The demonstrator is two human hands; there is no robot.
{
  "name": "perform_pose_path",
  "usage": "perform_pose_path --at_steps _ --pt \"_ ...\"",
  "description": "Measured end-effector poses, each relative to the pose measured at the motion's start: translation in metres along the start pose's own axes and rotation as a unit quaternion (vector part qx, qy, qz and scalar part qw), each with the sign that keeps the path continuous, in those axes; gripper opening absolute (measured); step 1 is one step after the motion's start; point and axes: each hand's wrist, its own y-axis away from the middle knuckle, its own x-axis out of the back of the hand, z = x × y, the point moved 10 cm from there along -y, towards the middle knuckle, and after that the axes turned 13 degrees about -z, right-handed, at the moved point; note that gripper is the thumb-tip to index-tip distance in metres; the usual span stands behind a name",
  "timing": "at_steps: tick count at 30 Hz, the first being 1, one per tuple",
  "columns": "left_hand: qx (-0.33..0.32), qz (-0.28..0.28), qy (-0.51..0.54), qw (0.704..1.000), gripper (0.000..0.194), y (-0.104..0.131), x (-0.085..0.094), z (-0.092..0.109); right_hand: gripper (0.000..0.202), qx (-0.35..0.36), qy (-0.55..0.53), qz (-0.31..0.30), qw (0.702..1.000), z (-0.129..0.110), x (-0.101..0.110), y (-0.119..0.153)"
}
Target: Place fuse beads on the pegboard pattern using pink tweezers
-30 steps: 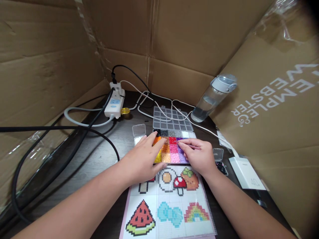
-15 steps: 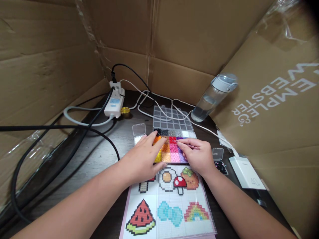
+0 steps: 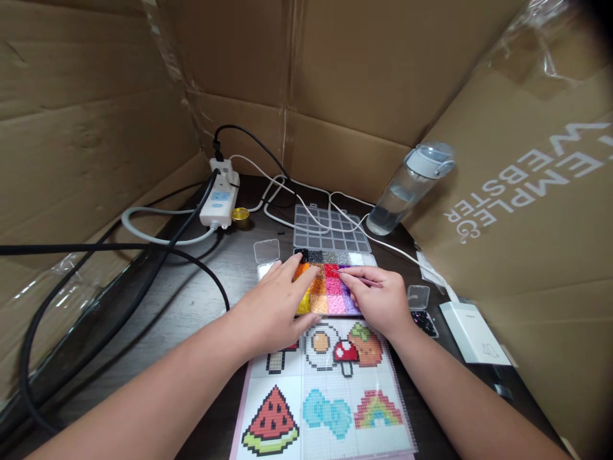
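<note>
My right hand [image 3: 378, 295] pinches a pair of thin tweezers [image 3: 366, 280], their tips at the red beads [image 3: 331, 272] in the sorted bead box [image 3: 338, 305]. Fingers spread, my left hand [image 3: 282, 303] rests over the left side of that box, touching it. Its opened clear lid [image 3: 330, 229] lies behind. In front of the box is a pattern sheet with a watermelon slice [image 3: 271, 421]. A clear pegboard [image 3: 357, 444] covers its right part, with a bead mushroom [image 3: 345, 353] on it. Whether the tweezers grip a bead is too small to tell.
Small open boxes of white beads [image 3: 263, 271] and dark beads [image 3: 424, 323] flank the bead box. A power strip [image 3: 220, 195], gold tin [image 3: 241, 217], water bottle [image 3: 409, 188] and white charger [image 3: 473, 333] stand around. Cables cross the left and back. Cardboard walls [image 3: 354, 83] enclose the table.
Almost nothing differs. The view has shifted very slightly; both hands and the tweezers keep their places over the bead box.
</note>
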Motion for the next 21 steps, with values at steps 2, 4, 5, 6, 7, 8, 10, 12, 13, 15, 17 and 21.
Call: perform_pose_path --at_steps 2,4,5,6,7,8,10,12,13,15,17,21 --pt "-0.001 0.001 0.0 1.0 0.076 0.0 0.0 0.0003 0.021 0.0 0.001 0.0 1.0 0.0 -0.0002 -0.0001" --pt "-0.001 0.0 -0.002 1.0 0.076 -0.0004 -0.0001 0.0005 0.022 0.0 0.002 0.0 1.0 0.0002 -0.0005 -0.0004" --pt "-0.001 0.0 -0.004 1.0 0.076 -0.0007 0.0 0.0006 0.022 0.0 0.002 0.0 1.0 0.0003 -0.0006 -0.0005" --pt "0.0 0.0 -0.005 1.0 0.076 -0.0008 0.0003 0.0006 0.022 0.0 0.002 0.0 1.0 0.0003 -0.0007 -0.0006" --pt "-0.001 0.0 -0.005 1.0 0.075 -0.0008 0.0007 0.0006 0.022 0.0 0.003 0.001 1.0 0.0002 -0.0007 -0.0007" --pt "-0.001 0.001 -0.005 1.0 0.075 -0.0008 0.0009 0.0006 0.022 0.001 0.003 0.0 1.0 0.0001 -0.0007 -0.0008" --pt "-0.002 0.002 -0.003 1.0 0.075 -0.0005 0.0014 0.0006 0.022 0.002 0.004 0.001 1.0 -0.0003 -0.0004 -0.001" --pt "-0.002 0.002 0.002 1.0 0.075 -0.0001 0.0014 0.0005 0.021 0.003 0.005 0.0 1.0 -0.0007 -0.0001 -0.001" --pt "-0.003 0.003 0.007 1.0 0.075 0.0 0.0014 0.0004 0.021 0.003 0.006 0.0 1.0 -0.0008 0.0 -0.0011" --pt "-0.005 0.005 0.013 1.0 0.074 0.0001 0.0012 0.0003 0.021 0.003 0.006 -0.002 1.0 -0.0008 0.0 -0.0013" --pt "-0.006 0.006 0.013 1.0 0.074 0.0 0.0008 0.0002 0.021 0.001 0.006 -0.004 1.0 -0.0005 -0.0004 -0.0015" --pt "-0.01 0.012 0.017 1.0 0.074 0.0 0.0013 0.0002 0.02 -0.002 0.005 -0.007 1.0 0.0001 -0.0008 -0.0014"
